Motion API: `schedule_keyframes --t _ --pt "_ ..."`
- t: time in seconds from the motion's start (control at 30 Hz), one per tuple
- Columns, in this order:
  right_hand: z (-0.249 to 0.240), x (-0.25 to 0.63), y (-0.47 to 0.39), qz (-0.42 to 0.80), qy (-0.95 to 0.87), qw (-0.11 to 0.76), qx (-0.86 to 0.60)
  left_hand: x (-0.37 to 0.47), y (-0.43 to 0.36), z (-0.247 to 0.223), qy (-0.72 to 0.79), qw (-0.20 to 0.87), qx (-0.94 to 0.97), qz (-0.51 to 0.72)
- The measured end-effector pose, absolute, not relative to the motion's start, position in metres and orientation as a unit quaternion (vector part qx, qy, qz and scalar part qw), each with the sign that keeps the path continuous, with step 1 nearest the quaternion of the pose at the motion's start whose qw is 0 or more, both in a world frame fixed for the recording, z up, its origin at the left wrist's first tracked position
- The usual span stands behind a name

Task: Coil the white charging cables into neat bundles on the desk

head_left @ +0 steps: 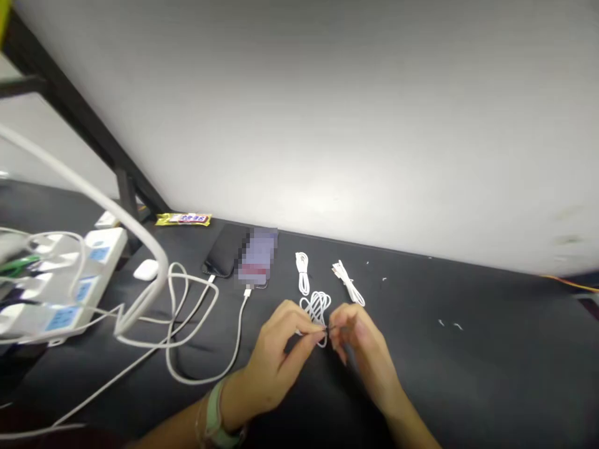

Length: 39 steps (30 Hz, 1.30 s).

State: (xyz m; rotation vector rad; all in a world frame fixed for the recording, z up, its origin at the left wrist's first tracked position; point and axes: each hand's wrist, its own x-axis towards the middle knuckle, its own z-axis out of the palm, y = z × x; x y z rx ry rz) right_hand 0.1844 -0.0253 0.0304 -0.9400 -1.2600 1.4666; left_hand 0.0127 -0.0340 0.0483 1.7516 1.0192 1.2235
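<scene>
A coiled white cable [317,304] is at the middle of the black table, partly hidden behind my fingers. My left hand [283,358], with a pale green band at its wrist, pinches the lower part of this coil between thumb and fingertips. Just to the right, my right hand [360,346] has its fingertips closed at a small dark piece, perhaps a tie, beside the coil. Its exact hold is blurred. Beyond my hands lie two bundled white cables, one upright in view [302,273] and one slanting [349,284].
Two phones [225,251] [258,257] lie side by side at the back, with white charging cables plugged in. A yellow wrapped snack [183,219] sits near the wall. At left are a power strip [105,249], a white case [146,270] and looping cables. White scraps [457,326] lie at right.
</scene>
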Motion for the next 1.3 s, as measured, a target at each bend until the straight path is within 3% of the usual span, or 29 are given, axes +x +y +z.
schedule_keyframes --t 0.13,0.23,0.53,0.77,1.03,1.17,1.3 --pt "0.030 0.186 -0.021 0.739 -0.433 0.374 -0.358 0.012 -0.032 0.044 0.385 0.303 0.745 0.453" --pt "0.033 0.187 -0.021 0.764 -0.415 0.364 -0.333 0.012 -0.031 0.042 0.382 0.276 0.763 0.442" --pt "0.041 0.193 -0.026 0.653 -0.540 0.365 -0.385 0.014 -0.032 0.045 0.373 0.298 0.758 0.445" --pt "0.034 0.192 -0.022 0.739 -0.451 0.355 -0.354 0.010 -0.031 0.037 0.379 0.220 0.799 0.412" --pt "0.031 0.189 -0.022 0.716 -0.463 0.374 -0.364 0.008 -0.027 0.035 0.385 0.193 0.796 0.425" --pt "0.038 0.187 -0.025 0.599 -0.569 0.406 -0.389 0.010 -0.028 0.041 0.416 0.238 0.763 0.434" --pt "0.041 0.186 -0.027 0.363 -0.725 0.444 -0.382 0.014 -0.027 0.048 0.461 0.400 0.667 0.427"
